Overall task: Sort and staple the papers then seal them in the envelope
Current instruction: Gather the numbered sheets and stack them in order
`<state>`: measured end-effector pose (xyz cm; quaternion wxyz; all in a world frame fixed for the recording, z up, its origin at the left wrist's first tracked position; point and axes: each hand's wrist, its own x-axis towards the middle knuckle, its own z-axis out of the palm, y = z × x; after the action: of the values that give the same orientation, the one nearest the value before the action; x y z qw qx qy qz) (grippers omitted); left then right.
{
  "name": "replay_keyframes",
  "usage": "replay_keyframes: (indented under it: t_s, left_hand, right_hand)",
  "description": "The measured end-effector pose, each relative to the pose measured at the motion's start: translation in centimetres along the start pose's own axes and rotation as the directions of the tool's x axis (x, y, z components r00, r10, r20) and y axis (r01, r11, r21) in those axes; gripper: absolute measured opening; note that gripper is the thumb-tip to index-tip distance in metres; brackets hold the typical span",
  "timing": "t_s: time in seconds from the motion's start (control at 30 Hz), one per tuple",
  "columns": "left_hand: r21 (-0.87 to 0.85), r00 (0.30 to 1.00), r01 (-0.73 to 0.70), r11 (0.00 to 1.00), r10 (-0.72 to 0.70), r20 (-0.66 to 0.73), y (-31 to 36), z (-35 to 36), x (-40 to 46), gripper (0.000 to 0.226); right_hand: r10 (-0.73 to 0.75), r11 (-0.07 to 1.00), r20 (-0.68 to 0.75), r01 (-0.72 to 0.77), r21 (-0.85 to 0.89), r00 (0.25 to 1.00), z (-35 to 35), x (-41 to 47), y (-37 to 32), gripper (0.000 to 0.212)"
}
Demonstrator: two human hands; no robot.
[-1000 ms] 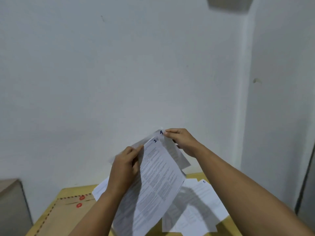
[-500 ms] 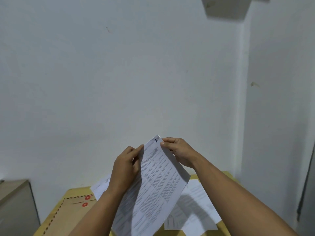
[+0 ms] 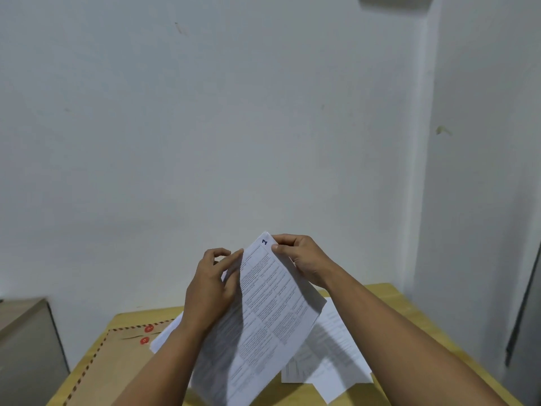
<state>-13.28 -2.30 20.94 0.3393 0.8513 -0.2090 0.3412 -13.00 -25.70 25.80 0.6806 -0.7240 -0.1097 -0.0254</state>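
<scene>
I hold a small stack of printed white sheets [image 3: 263, 312] tilted up above the yellow table. The top sheet bears a handwritten blue number at its upper corner. My right hand [image 3: 298, 259] pinches that upper corner. My left hand [image 3: 210, 285] grips the stack's left edge, fingers behind it and thumb in front. More loose printed sheets [image 3: 333, 356] lie on the table under my right forearm. A brown envelope [image 3: 117, 361] with a red-and-dark striped border and two red round clasps lies flat at the left. No stapler is in view.
The yellow wooden table [image 3: 383, 297] stands in a corner of white walls. A grey-brown box or cabinet [image 3: 26, 341] sits at the left beside the table. A dark upright edge [image 3: 524, 312] shows at the far right.
The sheet marked 4, which stuck out behind the top sheet one second ago, is now squared in behind it. Both hands and the stack sit lower in view as the camera tilted up.
</scene>
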Motion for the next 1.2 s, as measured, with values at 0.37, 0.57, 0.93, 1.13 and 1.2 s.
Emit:
replay_keyframes:
  t_s: [0.37, 0.57, 0.93, 1.13, 1.2]
  left_hand:
    - [-0.211, 0.955, 0.23, 0.95, -0.179, 0.237, -3.9, 4.1, -2.0, 0.041]
    - [-0.167, 0.91, 0.311, 0.936, -0.243, 0.335, -8.1, 7.2, -3.2, 0.045]
    - [-0.148, 0.833, 0.46, 0.875, -0.368, 0.412, -15.6, 14.2, -7.0, 0.044]
    - [-0.1, 0.837, 0.449, 0.888, -0.379, 0.395, -16.5, 16.2, -7.9, 0.048]
    - [-0.1, 0.841, 0.446, 0.889, -0.379, 0.386, -16.5, 16.5, -8.0, 0.048]
  right_hand:
    - [-0.054, 0.996, -0.161, 0.042, -0.075, 0.985, 1.1, 0.2, 7.2, 0.029]
    - [0.033, 0.996, -0.151, -0.045, -0.079, 0.988, 1.6, 1.7, 13.1, 0.027]
    - [0.308, 0.663, -0.273, -0.411, -0.626, 0.911, -8.2, 6.9, 20.5, 0.053]
    - [0.469, 0.187, -0.535, -0.67, -0.718, 0.703, -17.1, 7.0, 24.1, 0.125]
    - [0.503, 0.043, -0.591, -0.701, -0.712, 0.631, -18.6, 6.6, 24.7, 0.142]
